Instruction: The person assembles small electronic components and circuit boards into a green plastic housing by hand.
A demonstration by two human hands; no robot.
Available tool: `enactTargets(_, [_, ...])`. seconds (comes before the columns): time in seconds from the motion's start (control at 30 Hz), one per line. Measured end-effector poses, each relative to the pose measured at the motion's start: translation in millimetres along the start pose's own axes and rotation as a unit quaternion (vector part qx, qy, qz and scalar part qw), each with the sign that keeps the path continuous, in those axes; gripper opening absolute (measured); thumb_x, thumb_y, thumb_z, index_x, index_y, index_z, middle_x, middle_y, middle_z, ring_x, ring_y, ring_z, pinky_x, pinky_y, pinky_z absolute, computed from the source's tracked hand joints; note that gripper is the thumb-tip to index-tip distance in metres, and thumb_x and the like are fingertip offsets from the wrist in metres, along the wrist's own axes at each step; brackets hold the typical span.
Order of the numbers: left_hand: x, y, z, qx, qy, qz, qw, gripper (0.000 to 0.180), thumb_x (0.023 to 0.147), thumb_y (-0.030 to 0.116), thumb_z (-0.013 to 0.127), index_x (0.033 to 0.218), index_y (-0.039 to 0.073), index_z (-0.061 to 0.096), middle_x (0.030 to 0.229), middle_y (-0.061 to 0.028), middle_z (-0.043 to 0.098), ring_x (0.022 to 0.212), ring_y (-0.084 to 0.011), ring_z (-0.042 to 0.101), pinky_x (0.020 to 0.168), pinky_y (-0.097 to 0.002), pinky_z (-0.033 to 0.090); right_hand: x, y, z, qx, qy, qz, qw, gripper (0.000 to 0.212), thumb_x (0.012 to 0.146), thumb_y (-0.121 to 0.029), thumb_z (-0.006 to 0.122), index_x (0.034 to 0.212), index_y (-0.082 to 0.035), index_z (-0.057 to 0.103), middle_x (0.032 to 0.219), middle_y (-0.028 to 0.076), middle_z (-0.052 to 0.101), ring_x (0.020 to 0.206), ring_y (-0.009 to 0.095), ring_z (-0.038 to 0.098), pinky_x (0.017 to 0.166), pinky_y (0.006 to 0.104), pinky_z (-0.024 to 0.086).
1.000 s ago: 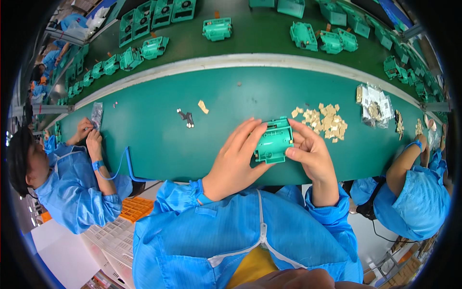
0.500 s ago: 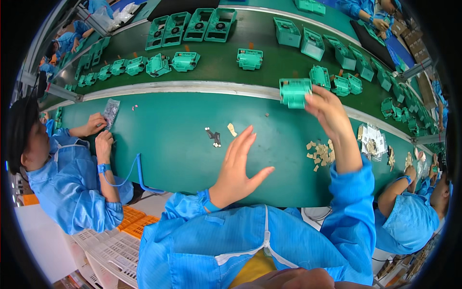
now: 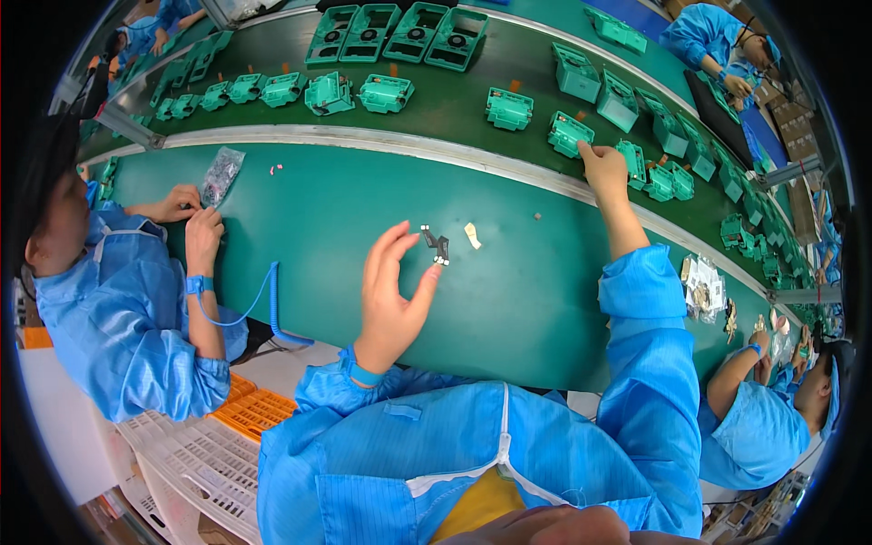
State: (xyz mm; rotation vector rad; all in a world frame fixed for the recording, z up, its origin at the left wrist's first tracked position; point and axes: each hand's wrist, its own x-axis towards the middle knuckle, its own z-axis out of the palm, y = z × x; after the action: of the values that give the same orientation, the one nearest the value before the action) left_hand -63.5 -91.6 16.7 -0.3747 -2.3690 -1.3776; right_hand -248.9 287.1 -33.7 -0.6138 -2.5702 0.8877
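My right hand (image 3: pixel 606 173) reaches to the far belt, its fingers closed on the right end of a green plastic housing (image 3: pixel 568 133). That housing sits in line with other green housings on the belt. Above the near table my left hand (image 3: pixel 392 295) is open, fingers apart, with nothing in it. Just right of its fingertips lie small black flex cables (image 3: pixel 440 247) with white ends. A cream-coloured piece (image 3: pixel 472 236) rests beside them. My right sleeve hides most of the pile of cream pieces.
A metal rail (image 3: pixel 363 136) divides the table from the belt (image 3: pixel 454 109). Green open cases (image 3: pixel 420 32) stand farther back. A co-worker at left handles a clear bag (image 3: pixel 222 177); another sits at right near a bag of parts (image 3: pixel 704 289). A coiled blue cord (image 3: pixel 275 309) hangs at left.
My right hand has carried the green housing from above the rail onto the belt. My left hand has moved left and nearer to me. The whole view has shifted somewhat.
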Motion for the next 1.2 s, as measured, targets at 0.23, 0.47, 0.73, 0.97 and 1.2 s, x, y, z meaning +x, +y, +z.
enactTargets(0.23, [1,-3,4,0.001,-0.010,0.004,1.000,0.039,0.087,0.008,0.073,0.123,0.001,0.061,0.135,-0.0182,0.058,0.122,-0.0347,0.058,0.101,-0.0406,0.047,-6,-34,-20,-0.119,-0.063,-0.056,0.989,0.050,0.093,-0.040,0.062,0.075,0.006,0.071,0.080,0.029,0.067,0.082,0.048,0.066,0.077,0.0506,0.053])
enactTargets(0.47, [-2,-17,7,0.083,-0.030,-0.020,0.996,0.034,0.085,0.014,0.075,0.114,0.001,0.065,0.125,-0.0165,0.062,0.113,-0.0357,0.060,0.097,-0.0419,0.048,-87,-97,-39,0.016,-0.043,-0.279,0.959,0.021,0.086,-0.016,0.071,0.095,0.002,0.069,0.094,0.019,0.066,0.092,0.036,0.065,0.083,0.0443,0.052])
enactTargets(0.73, [1,-1,27,0.089,-0.056,0.000,0.994,0.032,0.083,0.012,0.075,0.111,0.002,0.066,0.122,-0.0150,0.062,0.113,-0.0349,0.059,0.097,-0.0415,0.047,-163,-107,-8,0.060,-0.352,-0.294,0.887,0.025,0.081,-0.007,0.072,0.104,-0.001,0.067,0.106,0.017,0.061,0.106,0.035,0.061,0.091,0.0420,0.050])
enactTargets(0.97, [-3,8,45,0.069,-0.069,0.016,0.995,0.030,0.083,0.012,0.076,0.110,0.001,0.066,0.122,-0.0155,0.062,0.110,-0.0339,0.061,0.094,-0.0402,0.050,-167,-86,-20,0.063,-0.308,-0.308,0.898,0.016,0.077,-0.001,0.067,0.093,0.000,0.067,0.100,0.019,0.064,0.103,0.038,0.061,0.092,0.0443,0.050])
enactTargets(1.2, [-8,28,60,0.137,-0.128,0.047,0.981,0.033,0.084,0.010,0.074,0.114,-0.001,0.064,0.126,-0.0196,0.060,0.117,-0.0387,0.056,0.102,-0.0439,0.045,-192,-78,-10,0.019,-0.194,-0.337,0.921,0.024,0.078,-0.006,0.069,0.099,0.002,0.062,0.102,0.022,0.061,0.100,0.039,0.060,0.083,0.0474,0.051])
